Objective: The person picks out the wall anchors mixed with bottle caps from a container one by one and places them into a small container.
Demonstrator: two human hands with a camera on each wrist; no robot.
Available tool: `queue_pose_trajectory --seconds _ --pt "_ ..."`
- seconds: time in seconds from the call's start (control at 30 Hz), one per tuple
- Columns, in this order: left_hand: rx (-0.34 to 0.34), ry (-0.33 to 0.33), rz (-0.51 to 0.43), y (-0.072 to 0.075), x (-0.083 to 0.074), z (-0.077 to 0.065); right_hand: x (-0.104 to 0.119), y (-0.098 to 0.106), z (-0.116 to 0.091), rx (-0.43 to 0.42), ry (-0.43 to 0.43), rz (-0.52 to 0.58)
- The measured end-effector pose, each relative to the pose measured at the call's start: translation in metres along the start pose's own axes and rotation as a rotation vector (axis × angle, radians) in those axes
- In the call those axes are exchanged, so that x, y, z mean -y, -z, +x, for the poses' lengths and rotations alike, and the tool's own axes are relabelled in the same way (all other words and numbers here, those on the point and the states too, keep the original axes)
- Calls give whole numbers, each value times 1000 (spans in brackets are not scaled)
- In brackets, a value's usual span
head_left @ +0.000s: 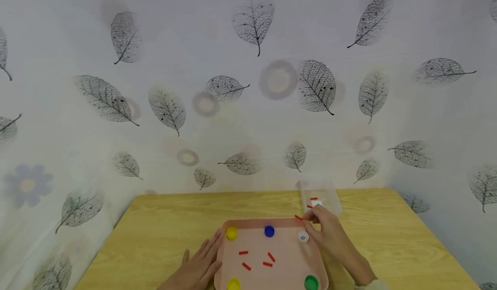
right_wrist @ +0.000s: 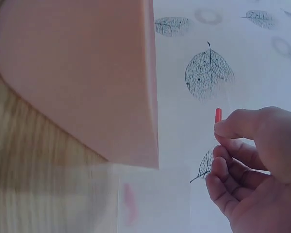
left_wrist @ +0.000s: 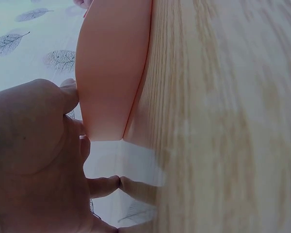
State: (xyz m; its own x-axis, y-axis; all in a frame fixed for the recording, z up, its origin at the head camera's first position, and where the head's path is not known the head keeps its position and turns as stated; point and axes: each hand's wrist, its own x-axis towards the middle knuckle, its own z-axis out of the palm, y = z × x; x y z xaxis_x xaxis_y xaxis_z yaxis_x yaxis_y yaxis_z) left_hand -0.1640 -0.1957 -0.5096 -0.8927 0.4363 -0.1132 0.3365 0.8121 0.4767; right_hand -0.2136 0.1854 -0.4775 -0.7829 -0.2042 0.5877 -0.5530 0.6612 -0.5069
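Note:
A pink tray (head_left: 285, 255) holds several short red sticks, one of them a red stick (head_left: 267, 264) near the middle. Round its edge sit a yellow cap (head_left: 231, 233), a blue cap (head_left: 269, 231), a white cap (head_left: 303, 237) and a green cap (head_left: 311, 282), with another yellow cap (head_left: 234, 284) at the near left. My right hand (head_left: 330, 234) pinches a red stick (right_wrist: 218, 115) between thumb and forefinger, above the tray's far right corner. Against the tray's left wall rests my left hand (head_left: 196, 264), fingers extended; the left wrist view shows it touching the rim.
Behind my right hand stands a clear plastic box (head_left: 333, 199) with red sticks and a white piece (head_left: 316, 203) in it. The wooden table (head_left: 163, 221) meets a leaf-patterned cloth (head_left: 248, 121) at the back and sides.

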Motion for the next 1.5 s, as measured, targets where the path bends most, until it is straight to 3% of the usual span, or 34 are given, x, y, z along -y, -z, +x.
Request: queue_pose_trajectory --seconds 0.43,0.6,1.03,1.23,1.5 --pt "-4 4 6 -1 0 -1 -32 10 14 -103 -17 -84" --pt "-5 0 21 -2 -1 -1 -46 9 22 -116 18 -111" --pt "6 -13 -17 0 0 -1 -74 10 39 -107 18 -172" --pt "2 -34 13 0 1 -2 -81 11 46 -81 -2 -185" --pt "2 -1 0 -1 1 1 -89 10 48 -32 -47 -197"
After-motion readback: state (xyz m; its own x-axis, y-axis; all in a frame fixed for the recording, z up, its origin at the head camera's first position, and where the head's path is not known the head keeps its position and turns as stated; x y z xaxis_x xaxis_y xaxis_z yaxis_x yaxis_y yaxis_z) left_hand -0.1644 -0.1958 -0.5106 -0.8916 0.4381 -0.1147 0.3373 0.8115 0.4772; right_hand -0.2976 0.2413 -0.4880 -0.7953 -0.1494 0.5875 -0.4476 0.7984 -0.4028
